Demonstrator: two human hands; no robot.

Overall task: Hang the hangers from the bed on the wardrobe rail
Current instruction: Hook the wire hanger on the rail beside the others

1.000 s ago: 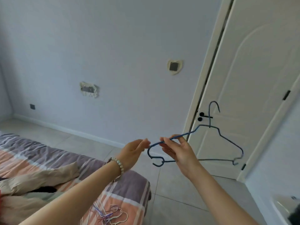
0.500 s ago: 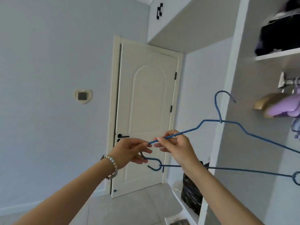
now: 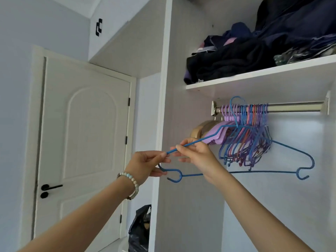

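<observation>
Hangers (image 3: pixel 251 139) in purple, blue and pink already crowd the left end of the wardrobe rail (image 3: pixel 294 107). One more, a blue wire hanger (image 3: pixel 263 172), is raised in front of them, its hook level with the rail. Whether it has caught, I cannot tell. The left hand (image 3: pixel 145 164) and right hand (image 3: pixel 196 155) both pinch its near shoulder wire. How many remain to fetch is not shown.

Blue hanger (image 3: pixel 263 172) bar partly behind R hand (image 3: pixel 198 155).

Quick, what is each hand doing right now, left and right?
Left hand: closed, pinching the blue hanger by its left end.
Right hand: closed, pinching the same hanger's sloping wire.
</observation>
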